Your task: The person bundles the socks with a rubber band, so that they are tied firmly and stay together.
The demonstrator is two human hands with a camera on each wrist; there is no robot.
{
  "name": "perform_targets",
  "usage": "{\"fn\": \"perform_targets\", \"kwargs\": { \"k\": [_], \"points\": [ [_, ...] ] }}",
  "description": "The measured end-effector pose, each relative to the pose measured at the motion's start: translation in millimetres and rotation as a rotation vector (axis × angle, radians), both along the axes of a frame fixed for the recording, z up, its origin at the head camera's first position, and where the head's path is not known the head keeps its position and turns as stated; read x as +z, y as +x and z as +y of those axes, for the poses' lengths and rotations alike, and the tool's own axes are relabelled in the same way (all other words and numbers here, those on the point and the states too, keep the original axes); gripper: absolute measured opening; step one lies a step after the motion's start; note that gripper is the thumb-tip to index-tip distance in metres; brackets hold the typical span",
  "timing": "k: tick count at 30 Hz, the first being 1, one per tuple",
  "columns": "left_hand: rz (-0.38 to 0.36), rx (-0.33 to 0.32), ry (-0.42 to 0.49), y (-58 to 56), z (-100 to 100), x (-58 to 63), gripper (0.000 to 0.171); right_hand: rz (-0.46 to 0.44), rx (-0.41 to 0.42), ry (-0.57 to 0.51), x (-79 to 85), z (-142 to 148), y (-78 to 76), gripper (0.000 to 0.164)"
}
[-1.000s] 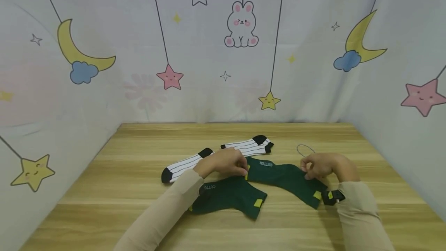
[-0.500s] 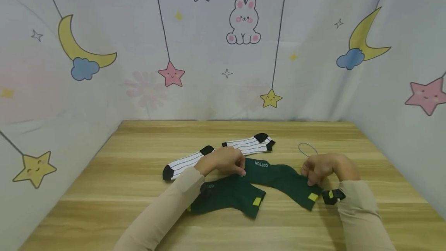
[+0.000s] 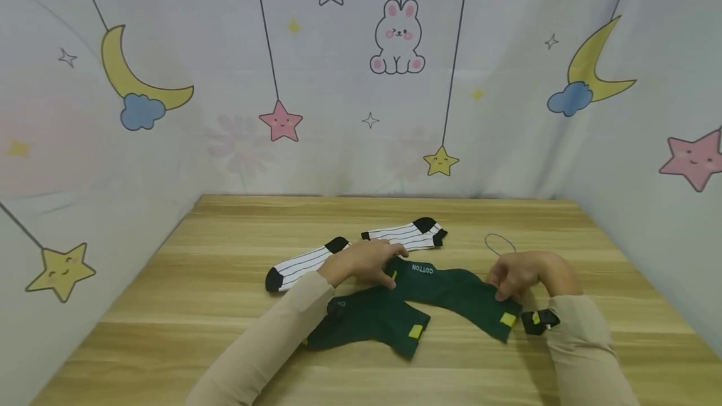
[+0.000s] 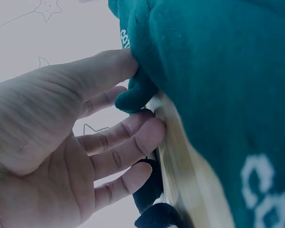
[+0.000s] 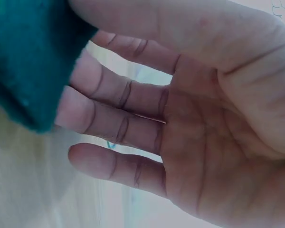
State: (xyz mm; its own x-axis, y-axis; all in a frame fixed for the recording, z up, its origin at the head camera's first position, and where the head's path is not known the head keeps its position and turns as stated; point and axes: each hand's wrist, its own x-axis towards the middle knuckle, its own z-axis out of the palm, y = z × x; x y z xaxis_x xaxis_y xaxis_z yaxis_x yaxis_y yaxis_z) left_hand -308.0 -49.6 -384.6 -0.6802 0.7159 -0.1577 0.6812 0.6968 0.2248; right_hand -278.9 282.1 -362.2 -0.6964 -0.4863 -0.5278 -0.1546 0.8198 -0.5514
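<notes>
Two dark green socks with yellow patches and white lettering lie on the wooden table. On the upper green sock (image 3: 451, 284), my left hand (image 3: 366, 262) is at the left end, its fingers spread and its thumb against the fabric in the left wrist view. The cuff end of that sock is pinched between thumb and fingers of my right hand (image 3: 521, 274); the right wrist view shows the green cuff (image 5: 28, 61) under the thumb, the other fingers loosely extended. Closer to me is the lower green sock (image 3: 369, 324), partly covered by my left sleeve.
Behind my left hand lie two white striped socks with black toes and heels, one striped sock (image 3: 304, 268) at left and another striped sock (image 3: 403, 237) farther back. A thin loop (image 3: 497, 234) lies beyond my right hand. Printed curtains surround the table (image 3: 225, 212).
My left hand has released its pinch on the upper green sock's left end and spread its fingers. The right hand has drawn the cuff end slightly left and down.
</notes>
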Motion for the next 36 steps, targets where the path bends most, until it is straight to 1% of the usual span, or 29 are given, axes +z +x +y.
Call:
{"fn": "perform_targets", "kwargs": {
  "k": [3,5,10,12,15,17,19,22,26,29,32,36],
  "points": [
    [0.016,-0.01,-0.009,-0.6,1,-0.9,0.06,0.036,-0.014,-0.034,0.8,3,-0.6,0.012],
    [0.017,-0.02,0.0,-0.5,1,-1.0,0.052,0.063,-0.01,-0.06,1.2,5,-0.9,0.013],
    [0.016,-0.035,0.025,0.5,-1,0.1,0.03,0.086,-0.006,-0.122,1.6,9,-1.1,0.013],
    [0.023,-0.036,0.045,0.7,-3,1.4,0.024,0.103,-0.006,-0.139,2.4,10,-1.3,0.013],
    [0.044,-0.047,0.088,0.4,-5,2.9,0.016,0.156,0.009,-0.16,4.7,13,-1.4,0.011],
    [0.056,-0.059,0.117,0.6,-7,4.6,0.012,0.188,0.005,-0.174,5.8,14,-1.4,0.009],
    [0.062,-0.067,0.141,0.6,-9,5.8,0.011,0.215,-0.006,-0.185,6.4,16,-1.3,0.009],
    [0.052,-0.068,0.17,-0.1,-13,8.8,0.014,0.232,-0.036,-0.208,6.5,17,-1.7,0.01],
    [0.049,-0.081,0.198,-4.0,-18,12.8,0.014,0.26,-0.055,-0.231,7.2,16,-3.0,0.01],
    [0.021,-0.083,0.228,-6.6,-23,18.0,0.011,0.287,-0.06,-0.242,8.7,15,-3.1,0.01],
    [-0.032,-0.076,0.264,-8.7,-29,24.7,0.01,0.304,-0.057,-0.263,11.1,15,-2.5,0.01],
    [-0.049,-0.092,0.298,-11.6,-35,33.8,0.014,0.314,-0.049,-0.278,15.2,13,-1.8,0.011]
  ]
}}
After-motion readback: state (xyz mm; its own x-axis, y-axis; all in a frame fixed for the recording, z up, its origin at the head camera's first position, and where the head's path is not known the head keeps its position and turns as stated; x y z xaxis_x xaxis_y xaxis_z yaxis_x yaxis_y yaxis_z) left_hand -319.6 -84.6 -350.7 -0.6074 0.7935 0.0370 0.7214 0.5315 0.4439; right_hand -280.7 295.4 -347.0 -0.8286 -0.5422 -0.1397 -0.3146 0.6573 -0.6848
